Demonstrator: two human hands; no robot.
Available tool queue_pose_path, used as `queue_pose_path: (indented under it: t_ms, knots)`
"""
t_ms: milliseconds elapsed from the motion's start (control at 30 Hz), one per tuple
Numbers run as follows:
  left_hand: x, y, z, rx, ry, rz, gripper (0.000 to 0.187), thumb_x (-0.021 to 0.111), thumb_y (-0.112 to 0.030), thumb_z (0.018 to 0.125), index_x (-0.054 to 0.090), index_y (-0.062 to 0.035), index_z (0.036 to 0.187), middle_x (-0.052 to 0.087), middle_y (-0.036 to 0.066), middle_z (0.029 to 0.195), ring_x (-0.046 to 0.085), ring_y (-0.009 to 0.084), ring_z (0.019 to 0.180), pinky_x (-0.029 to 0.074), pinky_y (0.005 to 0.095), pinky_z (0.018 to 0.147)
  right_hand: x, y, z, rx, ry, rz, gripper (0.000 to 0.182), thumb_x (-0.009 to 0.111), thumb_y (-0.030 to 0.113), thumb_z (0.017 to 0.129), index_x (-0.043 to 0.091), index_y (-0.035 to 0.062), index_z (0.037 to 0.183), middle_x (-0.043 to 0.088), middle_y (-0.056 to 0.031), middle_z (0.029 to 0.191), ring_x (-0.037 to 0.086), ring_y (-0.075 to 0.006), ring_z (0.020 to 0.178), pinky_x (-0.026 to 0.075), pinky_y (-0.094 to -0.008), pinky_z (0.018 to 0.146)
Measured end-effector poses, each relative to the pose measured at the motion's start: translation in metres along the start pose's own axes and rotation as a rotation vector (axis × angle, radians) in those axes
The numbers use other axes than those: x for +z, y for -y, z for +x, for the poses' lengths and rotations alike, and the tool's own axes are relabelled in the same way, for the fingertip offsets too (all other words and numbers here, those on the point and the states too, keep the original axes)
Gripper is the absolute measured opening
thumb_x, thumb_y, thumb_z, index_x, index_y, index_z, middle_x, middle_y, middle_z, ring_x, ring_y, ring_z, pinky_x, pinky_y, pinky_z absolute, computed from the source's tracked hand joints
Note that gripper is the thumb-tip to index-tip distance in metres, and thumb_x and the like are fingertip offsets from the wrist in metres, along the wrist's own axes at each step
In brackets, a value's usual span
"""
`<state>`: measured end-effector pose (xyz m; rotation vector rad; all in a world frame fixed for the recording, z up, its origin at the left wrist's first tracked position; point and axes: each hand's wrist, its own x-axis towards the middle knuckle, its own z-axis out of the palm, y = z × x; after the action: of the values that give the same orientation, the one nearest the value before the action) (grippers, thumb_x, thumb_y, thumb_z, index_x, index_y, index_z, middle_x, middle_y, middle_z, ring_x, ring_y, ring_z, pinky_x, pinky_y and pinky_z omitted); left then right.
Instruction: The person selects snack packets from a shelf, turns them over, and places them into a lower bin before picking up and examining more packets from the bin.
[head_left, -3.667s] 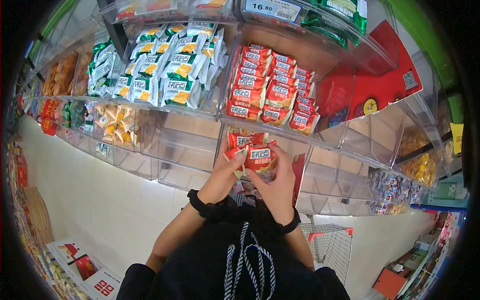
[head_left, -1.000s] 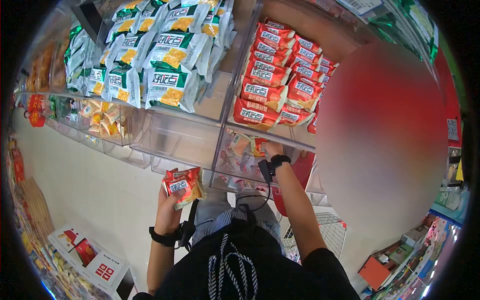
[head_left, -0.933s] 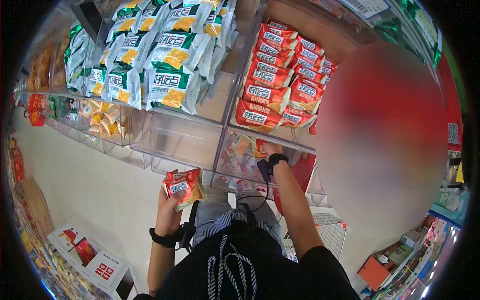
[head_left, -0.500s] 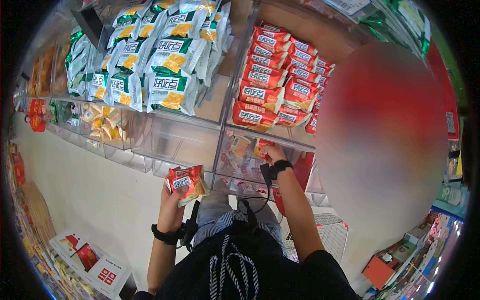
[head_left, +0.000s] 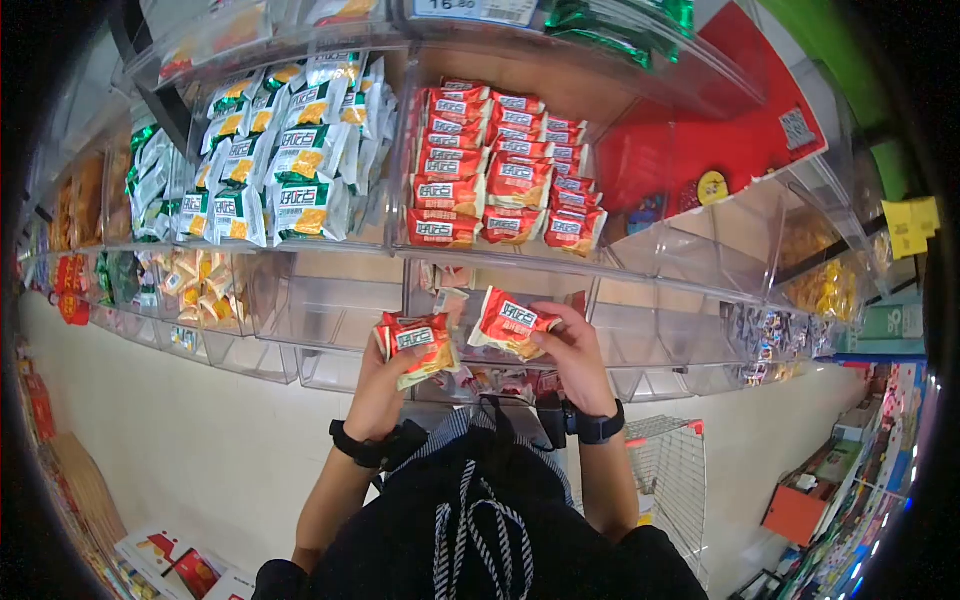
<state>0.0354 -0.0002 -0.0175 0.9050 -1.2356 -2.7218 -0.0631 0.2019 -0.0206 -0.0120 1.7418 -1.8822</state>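
Observation:
My left hand (head_left: 378, 392) is closed around red and cream snack packets (head_left: 424, 346), at least two stacked together, the thumb lying across the front. Beside it, my right hand (head_left: 582, 362) pinches another red snack packet (head_left: 508, 322) by its right end. The two hands are close together at waist height, with a small gap between their packets. Behind them is a clear plastic bin (head_left: 340, 305) of the lower shelf row. Similar red packets (head_left: 448, 192) stand in stacked columns in the bin above.
White and green snack packets (head_left: 303, 150) fill the upper left bin. Small yellow-wrapped snacks (head_left: 205, 285) lie in a lower bin at left. A red card (head_left: 690, 130) leans at upper right. A wire shopping cart (head_left: 668, 480) stands right of my body.
My right hand has come up out of the lower bin with a red packet. My left hand has moved right, towards it. The view has shifted, and the large blurred shape at right is gone.

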Motion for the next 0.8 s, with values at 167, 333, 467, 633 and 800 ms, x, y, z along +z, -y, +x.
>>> queue_pose_path:
  t_ms: [167,333,467,633,800]
  knots:
    - [0.028,-0.006,-0.002,0.008,0.094,0.012,0.043,0.056,-0.001,0.075,0.036,-0.0025,0.113,0.052,0.009,0.105,0.052,0.0176,0.095,0.043,0.0298,0.080,-0.001,0.012,-0.016,-0.190,0.006,0.050,0.038,0.047,-0.003,0.079,0.040,0.0037,0.116,0.049,-0.0071,0.103,0.052,-0.0154,0.091,0.050,-0.0276,0.066]
    - [0.042,-0.009,-0.004,0.031,0.114,0.004,0.042,0.055,-0.001,0.075,0.036,-0.0023,0.113,0.051,0.009,0.106,0.051,0.0177,0.097,0.042,0.0304,0.082,0.014,0.047,-0.037,-0.121,0.055,0.433,0.051,0.046,-0.005,0.078,0.026,0.0076,0.124,0.048,-0.0107,0.101,0.054,-0.0206,0.090,0.052,-0.0298,0.063]
    - [0.049,-0.009,-0.004,0.055,0.151,0.033,0.041,0.054,-0.004,0.078,0.035,-0.0021,0.115,0.050,0.010,0.107,0.051,0.0175,0.097,0.042,0.0306,0.083,0.024,0.057,-0.044,-0.162,0.105,0.273,0.058,0.052,-0.008,0.075,0.025,0.0078,0.125,0.047,-0.0121,0.107,0.052,-0.0193,0.094,0.051,-0.0291,0.068]
    - [0.053,-0.010,-0.004,0.080,0.203,0.005,0.040,0.048,-0.019,0.086,0.033,-0.0024,0.119,0.047,0.010,0.112,0.049,0.0170,0.100,0.041,0.0305,0.084,0.038,0.058,-0.043,-0.153,0.111,0.265,0.062,0.055,-0.009,0.073,0.026,0.0065,0.125,0.046,-0.0119,0.107,0.051,-0.0182,0.096,0.050,-0.0280,0.073]
    - [0.054,-0.012,-0.002,0.055,0.234,-0.012,0.044,0.040,-0.033,0.089,0.031,-0.0033,0.120,0.046,0.010,0.116,0.048,0.0172,0.104,0.040,0.0312,0.086,0.036,0.056,-0.042,-0.155,0.144,0.256,0.065,0.055,-0.012,0.070,0.026,0.0075,0.125,0.044,-0.0101,0.111,0.049,-0.0196,0.101,0.049,-0.0296,0.077]
